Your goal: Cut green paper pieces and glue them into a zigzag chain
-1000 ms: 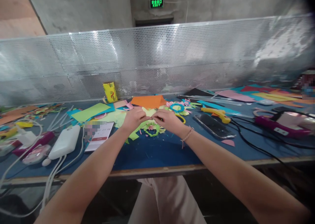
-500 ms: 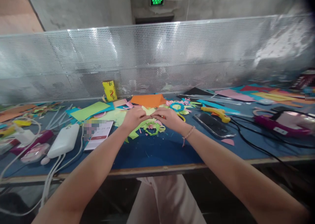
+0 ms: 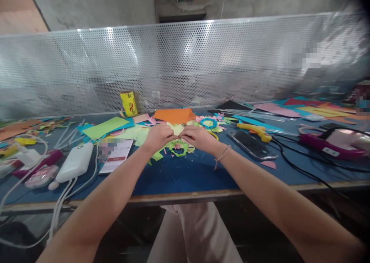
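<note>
My left hand [image 3: 160, 136] and my right hand [image 3: 198, 138] meet almost fingertip to fingertip above the middle of the blue table. Both have their fingers closed in a pinch; whatever lies between them is too small or hidden to make out. Just below the fingertips rests a light green paper ring [image 3: 179, 153] with a fringed look. Pale green paper scraps [image 3: 138, 136] spread around and behind my hands. Right of my right hand lies a blue and pink paper flower piece [image 3: 208, 122].
An orange sheet [image 3: 173, 115] and yellow box [image 3: 128, 103] stand toward the metal mesh screen [image 3: 162, 66]. On the left are a lit phone [image 3: 117, 157] and white power bank [image 3: 75, 162]. On the right, a dark phone [image 3: 252, 145], yellow glue gun [image 3: 256, 131] and black cables [image 3: 291, 161].
The camera view has tilted down slightly. My fingertips are a touch farther apart, with both hands still pinched over the same spot.
</note>
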Available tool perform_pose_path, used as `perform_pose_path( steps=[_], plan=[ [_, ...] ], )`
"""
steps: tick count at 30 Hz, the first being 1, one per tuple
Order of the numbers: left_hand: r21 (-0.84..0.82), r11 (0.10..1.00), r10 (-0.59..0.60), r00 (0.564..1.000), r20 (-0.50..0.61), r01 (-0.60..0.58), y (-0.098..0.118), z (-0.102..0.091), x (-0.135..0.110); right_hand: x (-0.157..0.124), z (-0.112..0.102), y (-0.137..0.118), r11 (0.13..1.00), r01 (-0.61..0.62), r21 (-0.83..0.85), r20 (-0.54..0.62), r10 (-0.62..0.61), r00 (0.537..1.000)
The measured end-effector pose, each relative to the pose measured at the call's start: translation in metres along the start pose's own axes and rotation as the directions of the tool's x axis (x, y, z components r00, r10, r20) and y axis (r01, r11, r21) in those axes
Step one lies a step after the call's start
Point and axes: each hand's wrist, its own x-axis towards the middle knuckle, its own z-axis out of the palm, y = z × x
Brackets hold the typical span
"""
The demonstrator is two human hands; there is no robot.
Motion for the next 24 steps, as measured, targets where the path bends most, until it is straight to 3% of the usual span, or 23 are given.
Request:
perform_pose_path(
  steps=[9,15,24],
  plan=[
    [-0.184,0.967,-0.181,0.983,-0.024,0.174,0.002,0.004,0.0,0.003,0.0,-0.007,0.962,-0.225,0.157,-0.11,0.244,0.964],
    [-0.21,0.957,-0.206,0.979,-0.008,0.199,0.003,0.004,0.0,0.002,0.0,-0.006,0.964,-0.212,0.161,-0.055,0.224,0.973],
    [-0.409,0.843,-0.357,0.932,0.057,0.348,0.011,0.005,0.005,0.005,0.005,-0.005,0.924,-0.322,0.204,-0.064,0.341,0.938]
  ],
)
